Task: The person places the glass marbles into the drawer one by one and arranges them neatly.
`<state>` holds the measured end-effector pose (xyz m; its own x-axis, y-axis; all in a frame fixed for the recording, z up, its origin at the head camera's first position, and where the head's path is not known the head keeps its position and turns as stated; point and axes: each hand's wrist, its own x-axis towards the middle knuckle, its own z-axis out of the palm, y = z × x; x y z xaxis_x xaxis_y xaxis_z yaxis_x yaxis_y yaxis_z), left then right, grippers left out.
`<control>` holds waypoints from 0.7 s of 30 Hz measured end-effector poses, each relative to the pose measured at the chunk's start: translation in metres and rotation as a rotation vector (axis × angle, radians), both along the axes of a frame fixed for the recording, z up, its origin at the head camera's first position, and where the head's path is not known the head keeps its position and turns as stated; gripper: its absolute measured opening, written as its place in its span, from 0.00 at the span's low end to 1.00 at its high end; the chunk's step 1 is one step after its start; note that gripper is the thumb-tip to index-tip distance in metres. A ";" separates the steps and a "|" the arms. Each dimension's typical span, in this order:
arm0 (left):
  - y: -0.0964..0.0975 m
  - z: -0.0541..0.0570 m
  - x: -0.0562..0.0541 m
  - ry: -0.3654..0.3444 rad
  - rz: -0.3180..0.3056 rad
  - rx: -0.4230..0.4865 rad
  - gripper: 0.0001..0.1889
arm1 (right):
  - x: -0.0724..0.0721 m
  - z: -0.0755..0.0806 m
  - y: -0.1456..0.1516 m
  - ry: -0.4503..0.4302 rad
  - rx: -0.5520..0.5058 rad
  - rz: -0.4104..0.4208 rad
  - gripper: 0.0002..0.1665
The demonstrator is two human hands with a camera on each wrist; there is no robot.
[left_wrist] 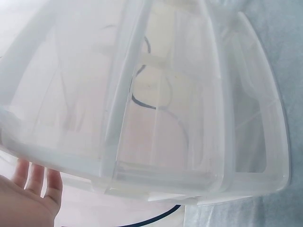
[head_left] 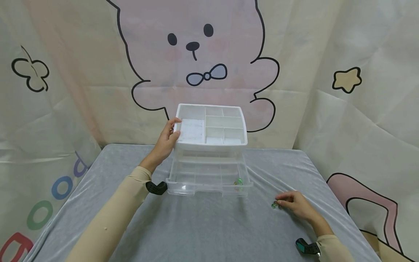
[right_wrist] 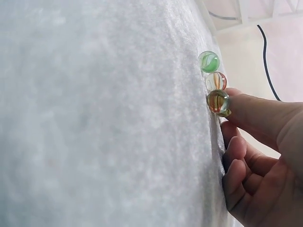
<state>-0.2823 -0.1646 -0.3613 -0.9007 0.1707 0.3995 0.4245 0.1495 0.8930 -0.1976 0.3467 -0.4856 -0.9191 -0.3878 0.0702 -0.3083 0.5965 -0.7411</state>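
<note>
A white organizer box (head_left: 210,144) has a divided top tray, with a clear drawer (head_left: 193,188) extending in front below it. My left hand (head_left: 165,143) grips the upper left side of the box, thumb at its front; the left wrist view shows those fingers (left_wrist: 35,177) at its edge. Green and amber marbles (head_left: 240,181) lie in the drawer's right part. On the cloth, my right hand (head_left: 299,205) has its thumb and index finger around a small cluster of glass marbles (right_wrist: 218,101). A green-swirled marble (right_wrist: 209,61) sits at the cluster's far end.
Grey velvety cloth (head_left: 203,225) covers the table. Behind it hangs a curtain (head_left: 226,47) printed with a bear, and more printed curtains stand at both sides. Black bands with camera units (head_left: 307,247) are on both wrists.
</note>
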 end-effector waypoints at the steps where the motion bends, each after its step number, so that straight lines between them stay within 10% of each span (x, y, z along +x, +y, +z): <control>1: 0.000 0.000 0.000 -0.002 0.001 -0.001 0.21 | 0.000 0.000 0.000 -0.003 0.001 -0.004 0.11; 21: 0.000 0.001 0.000 0.000 0.014 -0.004 0.21 | -0.004 -0.002 0.002 0.054 -0.083 -0.094 0.08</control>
